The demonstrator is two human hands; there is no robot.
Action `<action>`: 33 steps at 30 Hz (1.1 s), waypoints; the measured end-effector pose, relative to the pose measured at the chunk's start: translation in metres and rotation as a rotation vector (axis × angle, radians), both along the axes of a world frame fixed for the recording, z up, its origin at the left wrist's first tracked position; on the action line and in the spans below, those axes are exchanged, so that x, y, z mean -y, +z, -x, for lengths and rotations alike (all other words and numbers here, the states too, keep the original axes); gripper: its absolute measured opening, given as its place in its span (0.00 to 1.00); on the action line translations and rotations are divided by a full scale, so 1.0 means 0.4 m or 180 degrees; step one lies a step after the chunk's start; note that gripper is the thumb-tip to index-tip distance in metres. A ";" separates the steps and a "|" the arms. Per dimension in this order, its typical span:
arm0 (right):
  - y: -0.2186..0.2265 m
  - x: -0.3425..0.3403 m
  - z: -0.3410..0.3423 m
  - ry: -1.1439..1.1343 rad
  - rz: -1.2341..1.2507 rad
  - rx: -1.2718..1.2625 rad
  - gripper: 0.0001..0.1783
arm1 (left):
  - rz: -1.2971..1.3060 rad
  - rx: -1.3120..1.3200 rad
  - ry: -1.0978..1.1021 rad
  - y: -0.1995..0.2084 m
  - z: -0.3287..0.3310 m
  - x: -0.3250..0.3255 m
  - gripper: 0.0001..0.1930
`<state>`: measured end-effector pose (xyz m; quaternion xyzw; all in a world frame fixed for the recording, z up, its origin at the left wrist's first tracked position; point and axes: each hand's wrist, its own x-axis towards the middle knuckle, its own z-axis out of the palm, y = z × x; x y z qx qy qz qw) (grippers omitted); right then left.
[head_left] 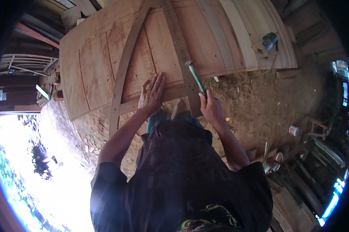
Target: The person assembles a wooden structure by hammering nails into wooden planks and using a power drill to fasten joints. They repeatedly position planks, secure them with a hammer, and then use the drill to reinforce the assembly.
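Note:
A hammer with a green and pale handle is held in my right hand, fingers wrapped round its lower end. Its metal head is over a straight wooden strip, whether touching I cannot tell. Palm down, my left hand lies with fingers stretched out near the front edge of a large wooden panel made of several boards. Left of that hand, a curved wooden strip crosses the panel. It meets the straight strip at the far end, and a crosspiece runs between them near me.
A corded power tool rests at the panel's far right. Below spreads a dirt floor with wood scraps at the left. A white bucket and stacked timber stand at the right. My bare foot is beneath the panel's front edge.

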<state>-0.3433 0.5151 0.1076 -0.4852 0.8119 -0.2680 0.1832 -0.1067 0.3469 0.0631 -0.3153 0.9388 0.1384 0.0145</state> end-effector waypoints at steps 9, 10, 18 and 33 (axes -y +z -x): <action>-0.006 -0.013 -0.007 -0.0065 -0.0066 -0.0199 0.15 | -0.0197 0.0164 -0.0042 0.025 0.014 0.006 0.55; 0.011 -0.008 -0.008 -0.0033 -0.0135 -0.0095 0.15 | -0.0140 0.0139 -0.0042 0.024 0.010 0.006 0.55; -0.021 -0.020 -0.014 -0.0242 0.0005 -0.0110 0.17 | -0.0022 0.0162 -0.0126 0.016 0.019 0.003 0.54; 0.031 0.337 -0.172 0.0834 0.0504 0.0437 0.31 | -0.0029 -0.0230 -0.0165 0.005 -0.008 0.011 0.45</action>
